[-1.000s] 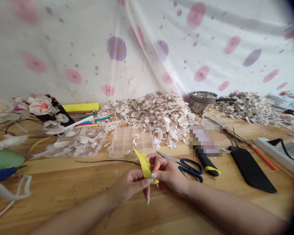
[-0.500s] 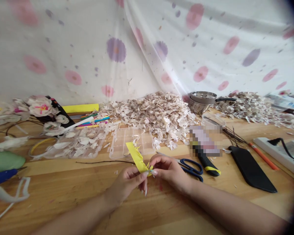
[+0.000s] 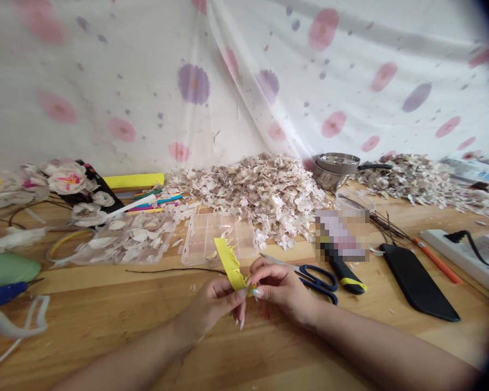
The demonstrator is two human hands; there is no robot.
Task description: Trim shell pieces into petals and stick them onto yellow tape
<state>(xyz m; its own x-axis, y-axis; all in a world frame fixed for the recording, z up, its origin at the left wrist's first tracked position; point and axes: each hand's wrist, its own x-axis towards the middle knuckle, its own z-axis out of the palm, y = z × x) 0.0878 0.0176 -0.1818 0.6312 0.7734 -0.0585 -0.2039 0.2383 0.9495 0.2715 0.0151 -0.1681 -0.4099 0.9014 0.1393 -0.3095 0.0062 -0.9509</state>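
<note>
A strip of yellow crepe paper (image 3: 229, 262), fringed along its right edge, slants up from between my hands. My left hand (image 3: 219, 301) is closed on its lower part, thumb on top. With thumb and fingertips, my right hand (image 3: 279, 282) pinches the lower right end of the same strip. The two hands almost meet there, so the paper's very end is partly hidden. Dark-blue-handled scissors (image 3: 318, 277) lie just beyond my right hand. A thin brown twig (image 3: 167, 270) lies on the table beyond my left hand.
Behind stand a divided plastic box (image 3: 195, 244), a tray of pale petals (image 3: 136, 236) and a large petal heap (image 3: 264, 190). To the right are a black-handled tool (image 3: 344, 271), a black sheath (image 3: 419, 282) and a power strip (image 3: 464, 260). White flowers (image 3: 71, 182) stand left.
The upper end of the yellow strip has shifted slightly to the right. My right fingers have moved a little at the pinched end; both hands keep their hold.
</note>
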